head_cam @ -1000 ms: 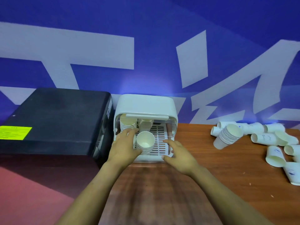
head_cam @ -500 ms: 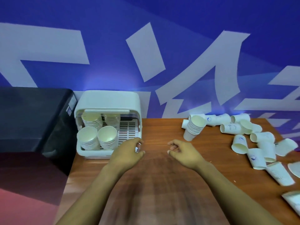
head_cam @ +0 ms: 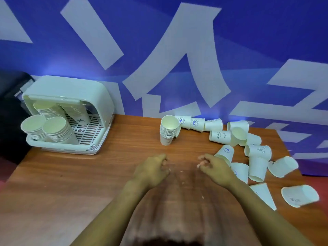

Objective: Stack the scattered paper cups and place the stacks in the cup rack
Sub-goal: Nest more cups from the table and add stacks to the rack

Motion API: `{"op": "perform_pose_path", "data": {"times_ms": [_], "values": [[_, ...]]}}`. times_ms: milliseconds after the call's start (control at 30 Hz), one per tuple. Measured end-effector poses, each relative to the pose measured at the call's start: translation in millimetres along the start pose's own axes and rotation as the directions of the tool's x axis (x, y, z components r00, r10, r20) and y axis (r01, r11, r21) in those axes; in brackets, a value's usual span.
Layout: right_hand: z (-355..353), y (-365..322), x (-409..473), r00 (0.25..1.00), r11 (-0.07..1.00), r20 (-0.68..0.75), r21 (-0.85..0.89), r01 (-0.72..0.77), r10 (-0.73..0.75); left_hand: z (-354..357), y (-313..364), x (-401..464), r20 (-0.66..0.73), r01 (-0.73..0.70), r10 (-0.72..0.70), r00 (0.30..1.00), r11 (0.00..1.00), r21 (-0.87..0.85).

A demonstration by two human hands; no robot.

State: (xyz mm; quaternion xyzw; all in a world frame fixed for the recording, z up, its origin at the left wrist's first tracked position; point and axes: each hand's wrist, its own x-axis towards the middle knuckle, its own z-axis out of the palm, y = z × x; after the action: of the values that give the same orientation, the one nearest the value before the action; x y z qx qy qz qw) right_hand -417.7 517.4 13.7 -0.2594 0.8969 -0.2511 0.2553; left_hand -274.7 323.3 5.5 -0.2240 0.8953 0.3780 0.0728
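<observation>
I see the cup rack [head_cam: 67, 110] at the far left of the desk [head_cam: 71, 183], its lid raised, with four stacks of paper cups inside: two front stacks [head_cam: 48, 130] leaning toward me and two rear stacks [head_cam: 62, 110] under the lid. Near the desk's middle, one more stack of cups [head_cam: 167, 130] stands upright, well apart from the rack. To its right the scattered cups [head_cam: 248, 151] lie mostly on their sides, spreading from the back edge down toward the right corner; one reads "Bear". My left hand [head_cam: 150, 170] and right hand [head_cam: 215, 168] hover over the desk between the rack and the loose cups, each grip loosely curled and holding nothing. The right hand sits just beside the nearest fallen cup [head_cam: 224, 153], possibly brushing it; blur hides the contact. Behind the desk is a blue wall [head_cam: 248, 41] with pale shapes.
</observation>
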Motion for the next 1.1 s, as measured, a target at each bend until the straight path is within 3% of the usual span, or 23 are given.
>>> {"op": "perform_pose_path", "data": {"times_ms": [200, 400, 567, 733, 933, 1100], "values": [[-21.0, 41.9, -15.4, 0.996, 0.997, -0.064, 0.027, -0.067, 0.068, 22.6, 26.7, 13.1, 0.011, -0.005, 0.005, 1.0, 1.0, 0.014], [-52.9, 78.6, -33.3, 0.965, 0.972, -0.181, -0.103, -0.213, 0.192, 49.8, 62.2, 38.0, 0.057, -0.023, 0.024, 0.998, 0.999, -0.025], [-75.6, 116.6, -24.5, 0.952, 0.943, -0.157, -0.168, -0.288, 0.263, 87.9, 101.1, 51.9, 0.123, 0.0, -0.007, 0.992, 0.998, 0.059], [-77.9, 150.3, -0.4, 0.95, 0.921, -0.091, -0.232, -0.312, 0.299, 115.6, 137.2, 79.0, 0.043, 0.077, -0.081, 0.996, 0.992, 0.098], [-62.4, 184.2, 16.4, 0.958, 0.915, -0.061, -0.284, -0.286, 0.28, 161.5, 161.2, 124.4, 0.057, 0.255, -0.26, 0.964, 0.963, 0.083], [-55.6, 192.9, 21.3, 0.969, 0.92, -0.078, -0.306, -0.245, 0.233, 189.1, 166.3, 144.6, 0.088, 0.335, -0.357, 0.93, 0.921, 0.198]]}}
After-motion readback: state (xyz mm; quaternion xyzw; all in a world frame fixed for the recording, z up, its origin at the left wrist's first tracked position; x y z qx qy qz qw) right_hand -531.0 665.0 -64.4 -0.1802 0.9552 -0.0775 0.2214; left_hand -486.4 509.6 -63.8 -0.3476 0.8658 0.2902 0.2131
